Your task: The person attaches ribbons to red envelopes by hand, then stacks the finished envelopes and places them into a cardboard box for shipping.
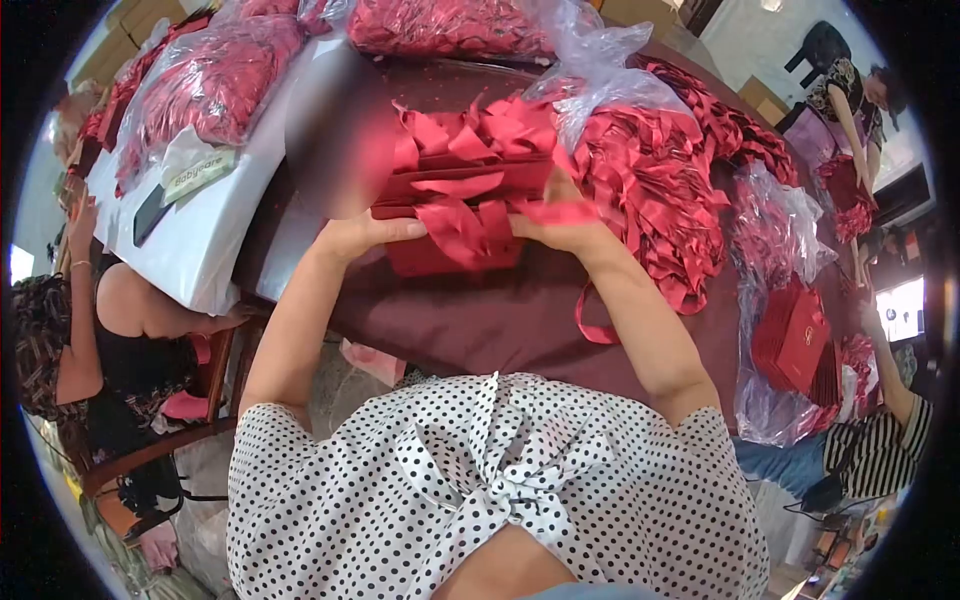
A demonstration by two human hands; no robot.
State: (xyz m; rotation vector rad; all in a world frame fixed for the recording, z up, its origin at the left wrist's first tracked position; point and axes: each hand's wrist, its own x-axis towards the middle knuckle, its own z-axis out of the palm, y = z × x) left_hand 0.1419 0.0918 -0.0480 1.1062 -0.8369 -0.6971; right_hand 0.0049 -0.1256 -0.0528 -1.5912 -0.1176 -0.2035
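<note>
Both my hands grip a thick stack of red gift bags with ribbons (455, 258) above the table. My left hand (365, 232) is on its left side, thumb lying across the front. My right hand (560, 228) holds the right side, its fingers partly hidden behind the stack and ribbons. Loose red ribbon ends stick out over the top and front of the bundle. Just right of my right hand lies a big heap of red ribbons (650, 190), spilling from a clear plastic bag (590, 85). A blurred patch covers the area left of the stack.
A dark red cloth (620, 365) covers the table. Plastic bags of red ribbon (215, 80) lie at the back left, near a tissue pack (200, 172) and a phone (150, 215). Stacked red bags (793, 340) lie at the right. Other people sit or stand at both sides.
</note>
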